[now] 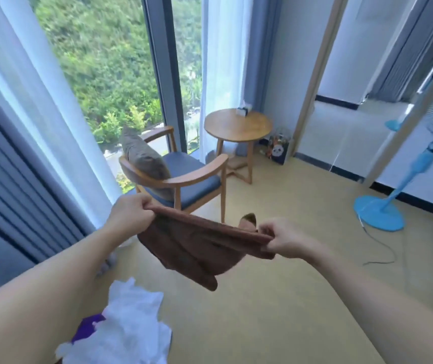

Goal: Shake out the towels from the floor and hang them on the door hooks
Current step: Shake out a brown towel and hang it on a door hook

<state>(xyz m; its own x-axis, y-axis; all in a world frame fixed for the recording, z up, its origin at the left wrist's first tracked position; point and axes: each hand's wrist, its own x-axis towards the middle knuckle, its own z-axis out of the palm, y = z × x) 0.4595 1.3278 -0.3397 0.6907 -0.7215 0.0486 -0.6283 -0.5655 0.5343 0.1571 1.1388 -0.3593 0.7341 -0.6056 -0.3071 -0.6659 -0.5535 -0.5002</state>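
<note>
Your two bare arms reach forward, both hands raised in front of you and set apart. Your left hand pinches one upper corner of a brown terry-cloth towel between thumb and curled fingers; your right hand pinches the opposite corner the same way. The towel's top edge is stretched fairly taut between them, sloping down toward the right. Below that edge the soft cloth sags in folds, and its lowest point hangs clear above the pale yellow smooth floor. It looks thick and matte, with a hemmed border.

A crumpled white cloth with a purple patch lies low in view beneath your left forearm. Beyond the towel stand a wooden armchair with a blue seat, a round wooden desk and a light blue standing fan.
</note>
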